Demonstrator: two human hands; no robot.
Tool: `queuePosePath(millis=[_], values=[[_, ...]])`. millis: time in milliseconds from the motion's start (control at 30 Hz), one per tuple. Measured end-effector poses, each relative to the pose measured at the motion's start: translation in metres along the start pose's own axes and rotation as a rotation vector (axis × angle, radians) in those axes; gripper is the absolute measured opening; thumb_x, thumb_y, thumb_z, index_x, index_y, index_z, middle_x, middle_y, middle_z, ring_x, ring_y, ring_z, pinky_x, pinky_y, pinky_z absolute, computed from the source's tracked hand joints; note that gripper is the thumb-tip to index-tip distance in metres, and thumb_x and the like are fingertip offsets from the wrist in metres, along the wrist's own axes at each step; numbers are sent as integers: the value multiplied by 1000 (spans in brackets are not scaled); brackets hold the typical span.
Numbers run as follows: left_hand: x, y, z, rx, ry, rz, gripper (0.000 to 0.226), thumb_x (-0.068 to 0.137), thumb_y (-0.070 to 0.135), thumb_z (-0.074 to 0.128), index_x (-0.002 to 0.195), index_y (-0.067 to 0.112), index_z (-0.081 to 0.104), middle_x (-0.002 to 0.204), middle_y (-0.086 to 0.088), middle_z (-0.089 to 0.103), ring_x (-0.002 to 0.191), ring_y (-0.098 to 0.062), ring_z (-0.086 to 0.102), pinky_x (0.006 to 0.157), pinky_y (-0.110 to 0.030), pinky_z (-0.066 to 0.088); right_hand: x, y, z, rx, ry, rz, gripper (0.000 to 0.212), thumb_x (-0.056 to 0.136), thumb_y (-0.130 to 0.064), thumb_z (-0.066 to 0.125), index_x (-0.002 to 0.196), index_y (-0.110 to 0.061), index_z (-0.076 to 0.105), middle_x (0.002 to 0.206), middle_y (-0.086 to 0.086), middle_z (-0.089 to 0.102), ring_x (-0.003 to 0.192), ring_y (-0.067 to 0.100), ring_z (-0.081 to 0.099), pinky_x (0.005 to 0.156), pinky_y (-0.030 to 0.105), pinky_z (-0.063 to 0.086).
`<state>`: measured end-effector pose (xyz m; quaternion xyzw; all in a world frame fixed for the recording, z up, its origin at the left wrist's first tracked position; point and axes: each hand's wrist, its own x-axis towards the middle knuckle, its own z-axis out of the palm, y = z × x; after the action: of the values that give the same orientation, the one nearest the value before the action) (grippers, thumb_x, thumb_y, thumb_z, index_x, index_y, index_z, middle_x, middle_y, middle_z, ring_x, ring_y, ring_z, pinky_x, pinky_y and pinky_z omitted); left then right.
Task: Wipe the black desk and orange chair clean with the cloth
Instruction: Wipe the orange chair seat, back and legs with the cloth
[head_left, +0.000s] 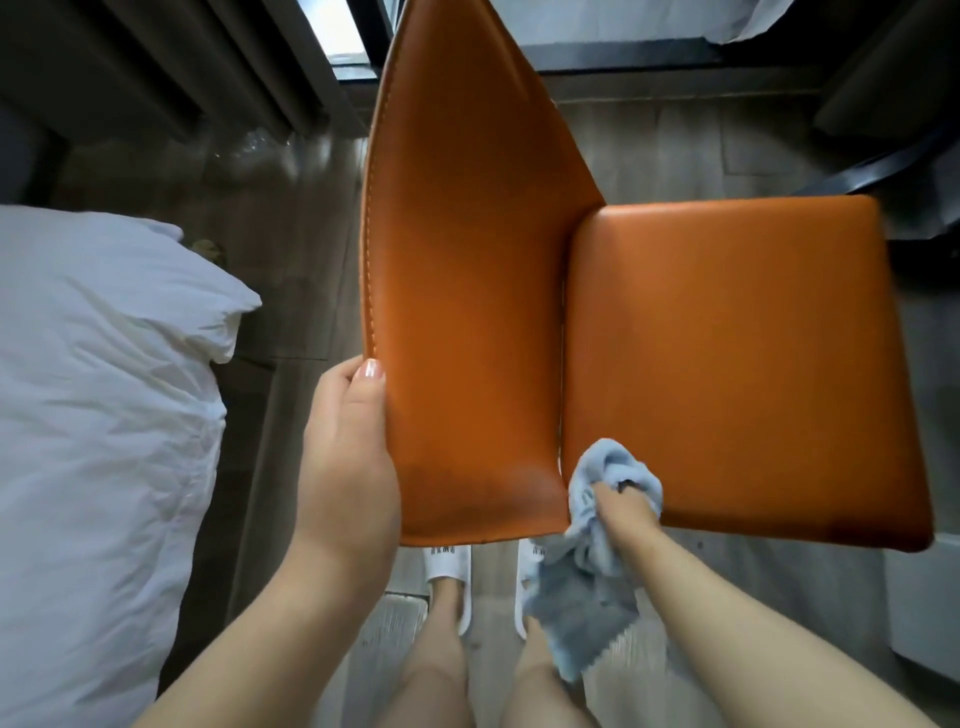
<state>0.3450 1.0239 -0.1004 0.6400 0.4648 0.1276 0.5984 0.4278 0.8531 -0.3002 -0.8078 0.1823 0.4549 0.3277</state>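
Observation:
The orange leather chair (727, 353) fills the middle of the view, its tall backrest on the left and its square seat on the right. My left hand (348, 452) grips the backrest's near edge, thumb on the front face. My right hand (621, 512) holds a bunched light-blue cloth (587, 582) and presses it against the seat's near left corner, beside the gap between seat and backrest. Part of the cloth hangs down below my wrist. A corner of the black desk (893, 171) shows at the upper right.
A bed with a white duvet (98, 415) lies close on the left. Dark curtains (171, 57) hang at the upper left by a window. My feet in white slippers (449, 577) stand on the wood floor just below the chair.

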Motion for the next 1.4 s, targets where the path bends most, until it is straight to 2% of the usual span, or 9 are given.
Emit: queuePosePath(millis=[100, 267, 533, 667, 767, 933, 1100, 1267, 1400], values=[[4, -1, 0, -1, -11, 29, 52, 85, 47, 34, 110, 4, 50, 80, 4, 53, 68, -11, 53, 60, -31, 44, 22, -8, -11, -22, 42, 25, 18, 95, -22, 48, 100, -8, 58, 96, 13, 62, 108, 36, 57, 89, 37, 46], [5, -4, -1, -47, -20, 26, 56, 85, 47, 34, 114, 1, 49, 78, 4, 51, 69, -11, 52, 61, -32, 45, 8, 13, 21, -320, 25, -322, 16, 90, -20, 47, 97, -20, 62, 104, 10, 64, 106, 33, 54, 91, 40, 44], [3, -7, -2, -20, -5, 39, 36, 98, 41, 32, 108, 12, 50, 86, 8, 57, 72, -4, 58, 58, -22, 48, 5, 96, -36, 35, 282, 398, 37, 95, -17, 49, 121, 10, 51, 125, 25, 55, 117, 37, 52, 71, 31, 34], [6, -6, -1, -84, -52, -12, 37, 86, 49, 36, 104, 19, 48, 87, 3, 55, 78, -12, 57, 66, -33, 53, 27, 68, -22, 628, 116, 440, 43, 96, -21, 44, 128, 7, 46, 134, 25, 50, 121, 39, 51, 96, 43, 42], [6, -6, -2, -113, -63, -39, 40, 85, 49, 37, 106, 17, 49, 92, -2, 56, 86, -18, 58, 79, -45, 54, 29, 49, 7, 672, 43, 525, 50, 93, -32, 47, 126, 6, 43, 131, 22, 53, 115, 35, 54, 103, 47, 40], [5, -4, -2, -75, -56, -25, 58, 86, 49, 35, 121, 4, 47, 90, 1, 56, 81, -15, 58, 70, -37, 52, 0, 62, 5, 679, 10, 468, 29, 88, -21, 54, 112, -6, 58, 110, 21, 65, 101, 37, 64, 86, 48, 50], [0, 0, 0, 1, -18, -24, 40, 101, 41, 27, 126, 16, 45, 110, 0, 58, 93, -16, 59, 74, -40, 52, -18, 49, -30, 570, 331, 281, 16, 82, -13, 57, 92, 0, 61, 80, 13, 61, 70, 29, 59, 61, 32, 49], [2, 15, -5, 14, -84, -107, 34, 101, 39, 29, 127, 20, 40, 121, -3, 54, 107, -21, 55, 92, -47, 48, -52, -6, -42, 568, 208, 42, 8, 84, -11, 54, 82, -4, 54, 73, 11, 57, 63, 24, 56, 54, 28, 42], [16, 31, -22, 22, -111, -103, 44, 97, 29, 47, 138, 26, 31, 124, -1, 48, 107, -20, 54, 84, -41, 49, -86, -59, -51, 656, 169, -144, 7, 83, -9, 56, 83, -3, 59, 73, 12, 61, 64, 23, 60, 55, 27, 44]])
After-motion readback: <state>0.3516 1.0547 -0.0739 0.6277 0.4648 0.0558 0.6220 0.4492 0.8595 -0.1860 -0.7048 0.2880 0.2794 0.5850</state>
